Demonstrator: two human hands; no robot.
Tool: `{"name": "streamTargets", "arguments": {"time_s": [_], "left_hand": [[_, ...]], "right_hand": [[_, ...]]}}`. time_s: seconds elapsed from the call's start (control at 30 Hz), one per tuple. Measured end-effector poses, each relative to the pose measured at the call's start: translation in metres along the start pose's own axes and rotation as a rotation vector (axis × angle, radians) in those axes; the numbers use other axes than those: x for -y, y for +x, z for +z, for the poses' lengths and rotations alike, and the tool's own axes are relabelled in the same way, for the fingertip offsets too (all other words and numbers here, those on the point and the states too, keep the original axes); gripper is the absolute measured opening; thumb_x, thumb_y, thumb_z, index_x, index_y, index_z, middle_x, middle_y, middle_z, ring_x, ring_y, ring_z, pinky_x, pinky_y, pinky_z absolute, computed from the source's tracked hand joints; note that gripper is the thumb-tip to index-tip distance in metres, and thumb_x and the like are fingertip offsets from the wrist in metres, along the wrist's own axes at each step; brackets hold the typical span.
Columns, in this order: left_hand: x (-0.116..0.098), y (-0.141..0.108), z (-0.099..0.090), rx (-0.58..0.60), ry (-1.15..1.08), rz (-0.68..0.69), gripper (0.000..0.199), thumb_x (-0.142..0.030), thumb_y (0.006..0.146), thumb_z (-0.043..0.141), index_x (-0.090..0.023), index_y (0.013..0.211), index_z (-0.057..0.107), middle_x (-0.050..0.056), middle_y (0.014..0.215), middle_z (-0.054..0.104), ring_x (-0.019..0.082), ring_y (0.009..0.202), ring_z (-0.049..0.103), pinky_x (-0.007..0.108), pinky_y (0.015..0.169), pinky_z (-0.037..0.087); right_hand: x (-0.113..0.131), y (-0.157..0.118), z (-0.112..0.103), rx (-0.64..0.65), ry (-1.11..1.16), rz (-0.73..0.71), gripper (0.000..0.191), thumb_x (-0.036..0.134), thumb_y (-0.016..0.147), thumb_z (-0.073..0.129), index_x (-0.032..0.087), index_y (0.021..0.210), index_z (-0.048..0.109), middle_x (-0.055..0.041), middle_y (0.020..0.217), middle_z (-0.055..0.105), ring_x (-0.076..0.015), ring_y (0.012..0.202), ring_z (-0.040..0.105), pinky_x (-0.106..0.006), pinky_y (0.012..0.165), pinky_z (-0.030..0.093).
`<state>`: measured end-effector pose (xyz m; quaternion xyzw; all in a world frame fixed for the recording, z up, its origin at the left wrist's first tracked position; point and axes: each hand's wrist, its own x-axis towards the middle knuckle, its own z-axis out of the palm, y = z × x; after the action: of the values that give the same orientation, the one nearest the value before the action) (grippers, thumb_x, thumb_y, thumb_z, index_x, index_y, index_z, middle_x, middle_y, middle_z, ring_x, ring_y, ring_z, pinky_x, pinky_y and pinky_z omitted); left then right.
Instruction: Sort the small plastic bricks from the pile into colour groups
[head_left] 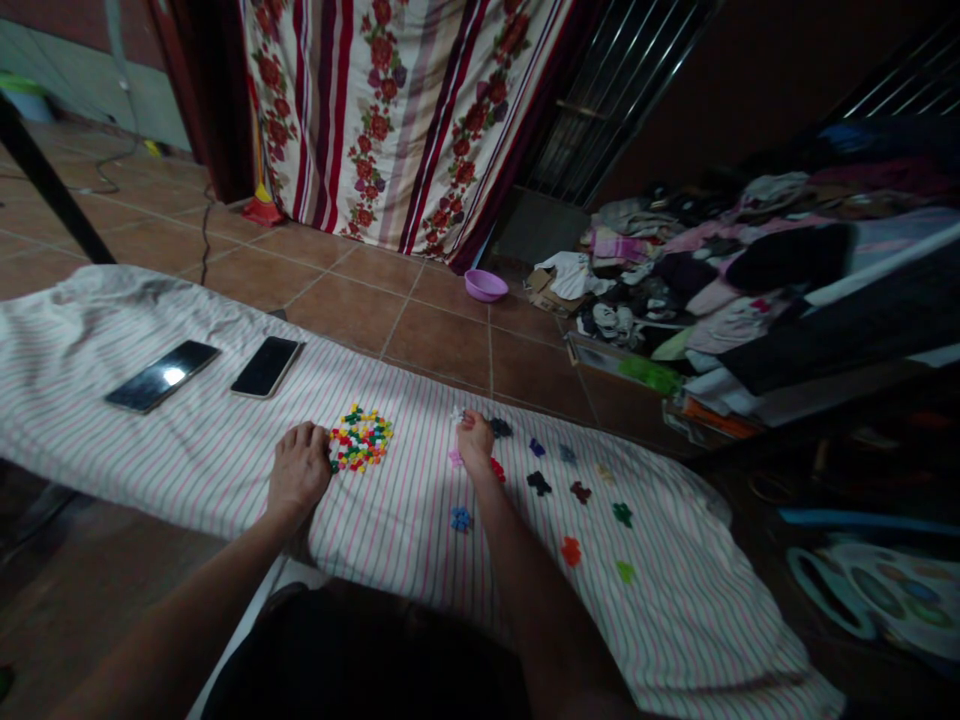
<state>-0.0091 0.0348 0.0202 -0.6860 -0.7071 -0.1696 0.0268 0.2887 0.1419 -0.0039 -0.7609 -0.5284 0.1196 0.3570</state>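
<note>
My left hand (298, 466) rests on the striped cloth with its fingers curled, at the left edge of a pile of small red, yellow, green, white and orange pieces (361, 438). Whatever lies under those fingers is hidden. Farther right, my right hand (475, 438) is closed, its fingertips at a small whitish cluster (458, 414); I cannot make out what it grips. Around it lie small heaps sorted by colour: pink (455, 458), red (497, 469), dark grey (500, 428), blue (460, 519), black (538, 483), brown (580, 491), green (622, 514) and orange (571, 551).
Two phones, one (163, 376) beside another (268, 366), lie on the left of the cloth-covered table (405, 560). Beyond are a tiled floor, a purple basin (486, 285) and a flowered curtain (405, 110). Heaped clothes (697, 270) fill the right side.
</note>
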Motion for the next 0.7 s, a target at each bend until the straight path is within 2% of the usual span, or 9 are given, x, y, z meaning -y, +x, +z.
{"name": "streamTargets", "arguments": {"time_s": [0.2,0.43,0.57,0.7], "left_hand": [[-0.001,0.0,-0.002,0.013,-0.001,-0.001,0.026,-0.023,0.092,0.033,-0.016,0.101,0.057,0.012,0.107,0.056,0.027,0.101,0.047,0.04,0.086,0.039],[0.001,0.0,0.0,0.01,-0.022,-0.019,0.027,-0.023,0.091,0.035,-0.017,0.102,0.058,0.013,0.11,0.056,0.027,0.103,0.047,0.041,0.088,0.039],[0.0,0.0,-0.002,0.021,-0.032,-0.017,0.026,-0.022,0.091,0.034,-0.017,0.101,0.057,0.013,0.108,0.056,0.027,0.103,0.047,0.041,0.088,0.039],[-0.001,0.0,-0.003,0.024,-0.033,-0.022,0.025,-0.022,0.09,0.035,-0.018,0.101,0.057,0.012,0.107,0.056,0.027,0.104,0.047,0.041,0.089,0.039]], "right_hand": [[0.002,-0.004,-0.003,-0.003,-0.005,-0.021,0.033,0.011,0.073,0.048,0.014,0.1,0.068,-0.0094,0.094,0.07,-0.0197,0.092,0.063,-0.03,0.087,0.048],[0.006,-0.006,-0.012,0.015,0.004,-0.042,0.032,0.01,0.074,0.047,0.016,0.097,0.068,-0.0071,0.091,0.068,-0.0189,0.091,0.062,-0.031,0.087,0.047],[0.024,-0.021,-0.018,0.017,0.014,-0.162,0.029,0.014,0.078,0.049,0.016,0.099,0.068,-0.0098,0.101,0.064,-0.0182,0.087,0.06,-0.031,0.087,0.047],[0.048,-0.046,-0.011,0.173,0.074,-0.323,0.026,0.014,0.081,0.048,0.021,0.095,0.069,-0.0056,0.1,0.062,-0.0151,0.081,0.06,-0.028,0.081,0.049]]}}
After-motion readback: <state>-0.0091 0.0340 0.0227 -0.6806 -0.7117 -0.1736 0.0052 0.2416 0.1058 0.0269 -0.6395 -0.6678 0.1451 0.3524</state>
